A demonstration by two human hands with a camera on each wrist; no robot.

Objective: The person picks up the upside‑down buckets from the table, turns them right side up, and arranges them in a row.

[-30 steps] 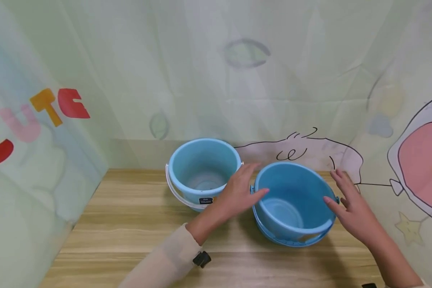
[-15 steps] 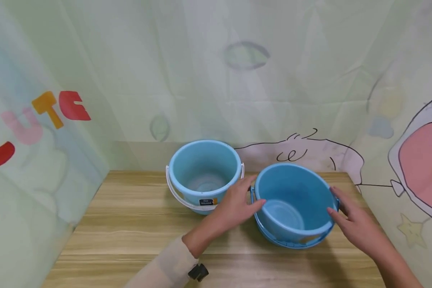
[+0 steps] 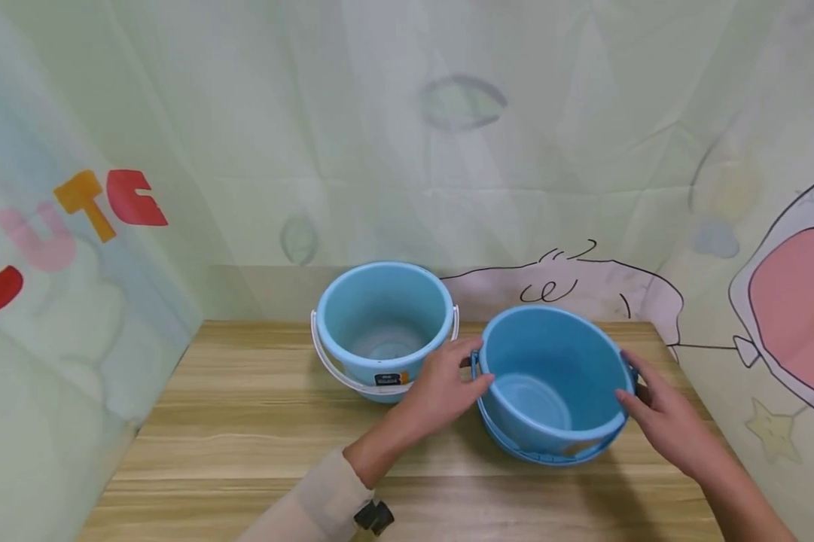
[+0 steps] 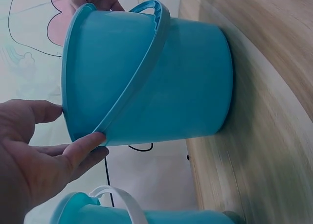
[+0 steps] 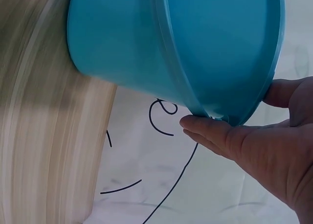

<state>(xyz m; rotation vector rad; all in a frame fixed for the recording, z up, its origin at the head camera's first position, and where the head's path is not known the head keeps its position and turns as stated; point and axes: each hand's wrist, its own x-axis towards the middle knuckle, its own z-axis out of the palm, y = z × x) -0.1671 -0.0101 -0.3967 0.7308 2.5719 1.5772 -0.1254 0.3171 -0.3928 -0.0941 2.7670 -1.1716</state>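
A darker blue bucket (image 3: 549, 406) stands on the wooden table at the right, its mouth up and its blue handle (image 4: 132, 82) lowered across the near side. My left hand (image 3: 447, 388) grips its left rim, thumb at the edge and fingers by the handle joint, as the left wrist view shows. On the opposite side my right hand (image 3: 667, 421) holds the rim, with the thumb (image 5: 281, 94) against the edge and fingers beneath the handle joint. Nothing shows inside this bucket. Just left of my left hand is a lighter blue bucket (image 3: 352, 361) with a white handle (image 3: 328, 361).
The wooden table (image 3: 244, 452) carries both buckets near its back edge. A printed cloth (image 3: 352, 135) hangs behind and along both sides, close to the buckets. A black strap clip (image 3: 374, 517) sits at my left wrist.
Both hands have come in from beside the darker bucket and closed on its rim at the handle joints. The buckets have stayed in place.
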